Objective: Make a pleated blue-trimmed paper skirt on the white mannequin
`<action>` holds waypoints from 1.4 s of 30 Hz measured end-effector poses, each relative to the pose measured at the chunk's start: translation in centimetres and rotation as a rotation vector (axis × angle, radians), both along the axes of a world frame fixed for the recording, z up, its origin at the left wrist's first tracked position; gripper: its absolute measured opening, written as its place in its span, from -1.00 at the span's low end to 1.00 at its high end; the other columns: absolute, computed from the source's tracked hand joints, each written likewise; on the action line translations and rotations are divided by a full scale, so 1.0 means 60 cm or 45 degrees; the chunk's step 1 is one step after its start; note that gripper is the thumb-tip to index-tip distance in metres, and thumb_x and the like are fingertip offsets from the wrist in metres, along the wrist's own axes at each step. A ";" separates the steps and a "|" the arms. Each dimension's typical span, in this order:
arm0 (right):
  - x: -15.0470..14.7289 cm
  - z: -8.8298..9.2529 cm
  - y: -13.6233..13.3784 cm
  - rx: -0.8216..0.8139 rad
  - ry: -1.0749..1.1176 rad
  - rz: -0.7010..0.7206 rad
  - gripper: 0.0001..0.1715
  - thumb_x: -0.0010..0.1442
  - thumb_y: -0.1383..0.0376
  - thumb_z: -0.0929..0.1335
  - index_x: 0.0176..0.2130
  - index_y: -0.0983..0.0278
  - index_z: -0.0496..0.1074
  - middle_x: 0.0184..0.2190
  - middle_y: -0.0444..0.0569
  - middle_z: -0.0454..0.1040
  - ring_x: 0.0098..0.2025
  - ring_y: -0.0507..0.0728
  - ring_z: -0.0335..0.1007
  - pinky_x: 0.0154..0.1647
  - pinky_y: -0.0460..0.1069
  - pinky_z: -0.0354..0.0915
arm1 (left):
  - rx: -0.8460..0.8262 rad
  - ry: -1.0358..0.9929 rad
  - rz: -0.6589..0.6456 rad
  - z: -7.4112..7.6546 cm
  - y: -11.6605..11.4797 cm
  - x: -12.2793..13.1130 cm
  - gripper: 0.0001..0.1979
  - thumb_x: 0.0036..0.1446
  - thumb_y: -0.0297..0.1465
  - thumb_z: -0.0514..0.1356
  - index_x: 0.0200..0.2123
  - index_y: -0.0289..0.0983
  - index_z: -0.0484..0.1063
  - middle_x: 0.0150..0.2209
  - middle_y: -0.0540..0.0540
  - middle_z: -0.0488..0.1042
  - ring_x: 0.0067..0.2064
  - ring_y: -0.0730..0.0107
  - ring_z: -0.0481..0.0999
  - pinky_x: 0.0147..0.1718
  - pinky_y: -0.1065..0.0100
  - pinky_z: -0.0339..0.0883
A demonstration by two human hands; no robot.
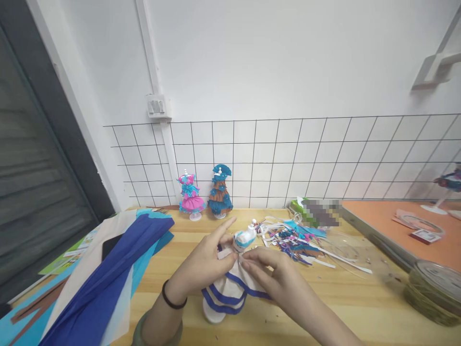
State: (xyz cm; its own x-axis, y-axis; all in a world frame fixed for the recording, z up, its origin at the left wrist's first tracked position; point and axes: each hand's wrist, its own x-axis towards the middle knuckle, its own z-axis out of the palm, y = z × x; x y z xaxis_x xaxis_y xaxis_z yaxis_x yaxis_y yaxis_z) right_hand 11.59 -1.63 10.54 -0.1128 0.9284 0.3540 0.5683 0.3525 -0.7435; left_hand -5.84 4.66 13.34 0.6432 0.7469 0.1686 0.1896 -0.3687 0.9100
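A small white dress form (246, 236) leans in front of me, its round base (213, 311) tilted toward me on the table. It wears a white ruffled skirt (230, 294) edged in dark blue, and a light blue band crosses the bodice. Around the form's waist, my left hand (201, 262) grips with the thumb in front and the index finger stretched out. My right hand (272, 271) pinches the skirt's gathered top at the waist; the fingertips partly hide the spot.
Two dressed mini forms, one pink and blue (191, 196), one teal and brown (220, 194), stand by the wall. Blue crepe paper sheets (118, 276) lie left with a dark phone (110, 246). Paper scraps (297, 238) are heaped right, near a round tin (434, 290) and an orange surface (399, 230).
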 end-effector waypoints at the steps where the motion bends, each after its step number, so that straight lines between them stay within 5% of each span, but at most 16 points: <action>1: 0.000 0.000 -0.001 0.026 0.014 -0.011 -0.78 0.22 0.25 0.28 -0.24 0.24 0.51 -0.34 -0.02 0.55 -0.30 0.11 0.43 -0.24 -0.04 0.27 | -0.020 -0.028 0.013 0.000 0.000 0.002 -0.25 0.08 -0.45 0.12 0.31 -0.19 -0.12 0.00 -0.13 0.46 0.00 0.26 0.43 0.03 0.23 0.26; 6: 0.000 0.012 -0.010 0.123 -0.022 -0.023 -0.75 0.25 0.27 0.23 -0.25 0.25 0.48 -0.43 -0.05 0.51 -0.39 0.08 0.38 -0.32 -0.06 0.26 | -0.108 -0.134 0.006 0.000 -0.003 0.011 -0.25 0.10 -0.40 0.15 0.30 -0.22 -0.11 -0.14 -0.11 0.50 -0.05 0.27 0.45 -0.02 0.24 0.28; 10: 0.000 0.019 -0.014 0.106 -0.077 -0.037 -0.76 0.23 0.32 0.21 -0.25 0.27 0.45 -0.42 -0.06 0.50 -0.41 0.06 0.37 -0.36 -0.07 0.25 | -0.155 -0.168 -0.041 -0.005 -0.002 0.015 -0.28 0.12 -0.41 0.15 0.30 -0.20 -0.10 -0.07 -0.13 0.48 -0.02 0.28 0.44 0.00 0.23 0.27; 16: 0.003 0.018 -0.009 0.053 -0.069 -0.021 -0.77 0.24 0.33 0.21 -0.31 0.26 0.44 -0.43 -0.08 0.49 -0.40 0.06 0.37 -0.35 -0.07 0.23 | -0.088 -0.115 -0.076 -0.013 0.002 0.015 -0.28 0.12 -0.45 0.13 0.30 -0.22 -0.11 0.01 -0.16 0.44 0.05 0.29 0.41 0.09 0.22 0.21; 42: 0.012 -0.001 0.009 0.050 -0.008 -0.192 -0.78 0.20 0.22 0.26 -0.41 0.25 0.41 -0.52 -0.11 0.45 -0.46 0.07 0.33 -0.41 -0.06 0.20 | 0.035 0.019 0.019 -0.014 -0.001 0.021 -0.29 0.12 -0.42 0.09 0.31 -0.29 -0.11 -0.32 -0.03 0.45 -0.15 0.34 0.43 -0.05 0.28 0.25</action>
State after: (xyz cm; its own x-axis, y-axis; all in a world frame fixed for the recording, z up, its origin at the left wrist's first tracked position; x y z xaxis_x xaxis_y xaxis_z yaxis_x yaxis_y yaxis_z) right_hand 12.33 -1.07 10.46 0.0242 0.9205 0.3900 0.6217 0.2916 -0.7269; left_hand -4.58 4.58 12.47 0.6346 0.7516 0.1799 0.2084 -0.3906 0.8967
